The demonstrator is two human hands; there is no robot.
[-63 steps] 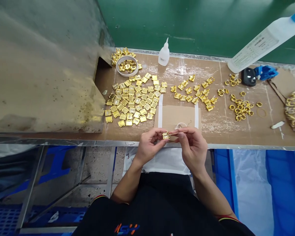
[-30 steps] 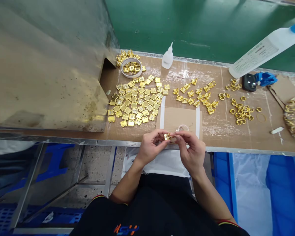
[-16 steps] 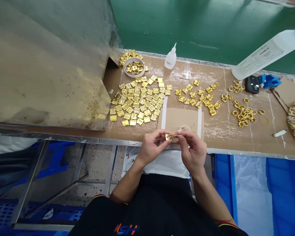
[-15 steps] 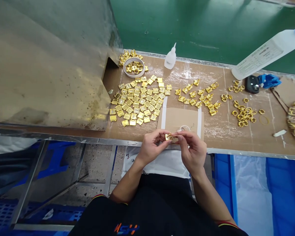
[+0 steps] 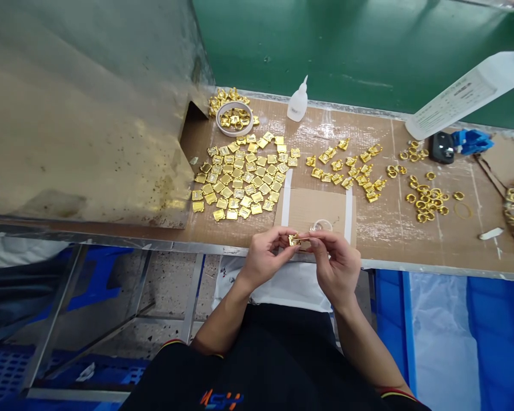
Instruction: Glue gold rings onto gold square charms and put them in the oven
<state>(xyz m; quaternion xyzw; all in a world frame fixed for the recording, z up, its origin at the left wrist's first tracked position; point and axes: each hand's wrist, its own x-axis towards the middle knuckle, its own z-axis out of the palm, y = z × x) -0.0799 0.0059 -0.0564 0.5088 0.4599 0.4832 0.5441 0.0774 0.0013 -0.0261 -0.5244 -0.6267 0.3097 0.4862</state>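
My left hand [image 5: 266, 254] pinches a small gold metal piece [image 5: 293, 240] between thumb and fingertips, just over the table's front edge. From the right, my right hand [image 5: 337, 264] grips a thin stick [image 5: 307, 238], its tip touching or very close to the gold piece; the exact contact is too small to tell. Behind the fingers lies a cardboard sheet [image 5: 314, 205] with white tape strips on both sides. A small clear round dish [image 5: 321, 225] rests on it, partly hidden by my right hand.
Rows of flat gold pieces [image 5: 244, 177] cover the table's left; more gold pieces [image 5: 346, 165] and gold rings [image 5: 428, 200] lie to the right. A white tape roll [image 5: 235, 119], dropper bottle [image 5: 297, 101] and large bottle [image 5: 462, 94] stand behind. A metal box [image 5: 81, 114] blocks the left.
The gold piece has turned slightly between my left fingers. Both hands stay almost in place, and the whole view has shifted a little.
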